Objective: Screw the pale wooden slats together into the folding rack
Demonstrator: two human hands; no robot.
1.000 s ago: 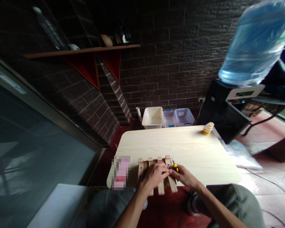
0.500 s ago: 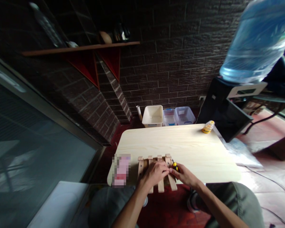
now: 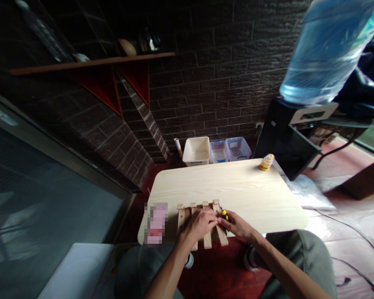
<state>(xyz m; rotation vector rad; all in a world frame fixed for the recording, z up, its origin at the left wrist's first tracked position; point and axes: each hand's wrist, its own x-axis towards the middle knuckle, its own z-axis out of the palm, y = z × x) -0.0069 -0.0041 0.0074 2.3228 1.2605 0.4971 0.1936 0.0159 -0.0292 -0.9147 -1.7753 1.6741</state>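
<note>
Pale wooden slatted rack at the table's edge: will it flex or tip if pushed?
The pale wooden slatted rack is probably stiff: straight slats. It could tip off, since slats overhang the light wooden table edge beneath the left hand.

A dim room with a dark brick wall (image 3: pixel 230 83). A wooden shelf (image 3: pixel 93 62) on red triangular brackets (image 3: pixel 102 85) runs high on the left, above a large glass pane (image 3: pixel 43 187). A pale wood table (image 3: pixel 237 187) stands on a red floor (image 3: pixel 218 270). Plastic bins (image 3: pixel 196 150) sit against the wall behind it. At right, a blue water bottle (image 3: pixel 327 45) tops a black dispenser (image 3: pixel 283 141), and daylight brightens the floor there.
</note>
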